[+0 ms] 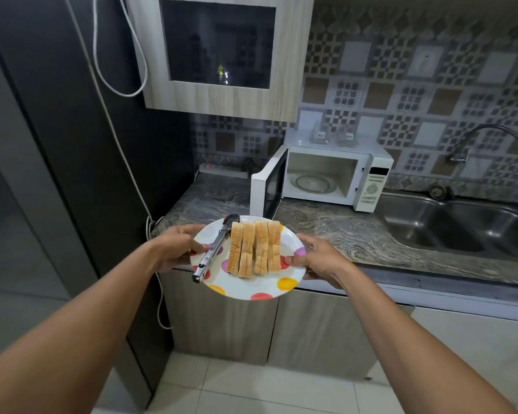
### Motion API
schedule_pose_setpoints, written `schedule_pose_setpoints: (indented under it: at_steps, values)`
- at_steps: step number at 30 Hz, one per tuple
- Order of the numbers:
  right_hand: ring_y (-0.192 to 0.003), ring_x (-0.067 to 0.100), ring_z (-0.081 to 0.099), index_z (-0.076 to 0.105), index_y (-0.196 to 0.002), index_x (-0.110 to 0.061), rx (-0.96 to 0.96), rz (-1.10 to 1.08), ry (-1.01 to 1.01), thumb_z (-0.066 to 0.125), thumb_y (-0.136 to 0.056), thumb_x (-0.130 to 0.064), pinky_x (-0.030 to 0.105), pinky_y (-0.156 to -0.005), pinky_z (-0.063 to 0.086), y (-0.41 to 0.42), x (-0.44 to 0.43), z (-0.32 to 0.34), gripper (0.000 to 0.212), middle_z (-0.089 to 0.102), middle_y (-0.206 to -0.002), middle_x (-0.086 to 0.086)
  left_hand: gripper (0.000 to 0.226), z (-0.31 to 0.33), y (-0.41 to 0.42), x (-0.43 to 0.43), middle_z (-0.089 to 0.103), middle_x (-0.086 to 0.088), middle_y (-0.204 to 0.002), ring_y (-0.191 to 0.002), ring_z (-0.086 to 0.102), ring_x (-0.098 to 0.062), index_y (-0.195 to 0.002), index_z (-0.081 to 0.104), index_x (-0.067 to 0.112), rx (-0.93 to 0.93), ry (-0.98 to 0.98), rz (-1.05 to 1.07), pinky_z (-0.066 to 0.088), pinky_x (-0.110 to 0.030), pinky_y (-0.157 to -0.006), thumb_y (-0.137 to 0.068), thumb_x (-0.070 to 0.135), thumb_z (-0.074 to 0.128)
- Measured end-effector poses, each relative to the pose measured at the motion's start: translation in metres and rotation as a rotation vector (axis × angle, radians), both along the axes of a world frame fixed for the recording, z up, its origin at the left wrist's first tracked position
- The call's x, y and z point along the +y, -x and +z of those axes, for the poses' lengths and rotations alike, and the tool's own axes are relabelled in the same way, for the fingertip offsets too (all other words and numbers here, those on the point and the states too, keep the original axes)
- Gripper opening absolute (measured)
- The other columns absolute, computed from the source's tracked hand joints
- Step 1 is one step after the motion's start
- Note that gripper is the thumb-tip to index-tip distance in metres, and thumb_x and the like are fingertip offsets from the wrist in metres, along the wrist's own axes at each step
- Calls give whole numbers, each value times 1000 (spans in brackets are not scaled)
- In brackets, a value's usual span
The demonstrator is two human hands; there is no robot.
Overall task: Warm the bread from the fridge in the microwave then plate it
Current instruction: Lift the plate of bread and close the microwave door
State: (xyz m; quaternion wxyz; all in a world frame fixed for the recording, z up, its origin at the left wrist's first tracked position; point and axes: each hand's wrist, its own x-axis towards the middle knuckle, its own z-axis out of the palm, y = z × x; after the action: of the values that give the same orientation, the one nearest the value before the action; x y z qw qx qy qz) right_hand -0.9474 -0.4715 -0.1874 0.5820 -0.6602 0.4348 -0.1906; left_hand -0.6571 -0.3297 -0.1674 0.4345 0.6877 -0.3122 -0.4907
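Observation:
A white plate with coloured dots (245, 286) is held in the air in front of the counter. My left hand (177, 248) grips its left rim and my right hand (317, 258) grips its right rim, thumbs on top. On the plate lie several slices of bread (253, 248) in rows, and metal tongs (216, 248) rest on the plate's left side. Behind the plate, the white microwave (335, 174) stands on the counter with its door (268, 189) swung open to the left. Its glass turntable (314, 183) is bare.
The dark fridge (57, 144) stands at the left. A marbled counter (341, 231) runs to a steel sink (449, 225) with a tap (491, 135) at the right. A power strip (225, 170) lies behind the microwave's door. A wall cabinet (222, 55) hangs above. White cables hang beside the fridge.

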Motion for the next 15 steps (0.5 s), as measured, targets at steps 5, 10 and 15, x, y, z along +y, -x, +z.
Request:
schedule_pose_setpoints:
  at_steps: [5,10,15]
  values:
    - [-80,16,67,63,-102,-40,0,-21,17,83,-79,-8,29,-62,57,-51,16,5,45,73,-104,3,55,4,-48,6,71,-14,-112,-87,71,-23,-136,59,26,-33,-21,33,58,-32,-62,-90,-5,62]
    - [-79,16,66,60,-112,-33,-12,-44,-18,82,-79,-2,27,-57,56,-95,27,9,50,70,-103,2,50,7,-83,8,68,-13,-114,-98,65,-26,-129,61,28,-35,-27,20,57,-39,-78,-91,-4,59]
    - [-77,17,68,58,-133,-24,0,-44,-29,81,-80,-1,23,-50,54,-130,21,12,62,69,-103,4,46,11,-112,3,66,-14,-111,-95,64,-26,-119,62,32,-33,-35,46,56,-40,-77,-93,-5,55]
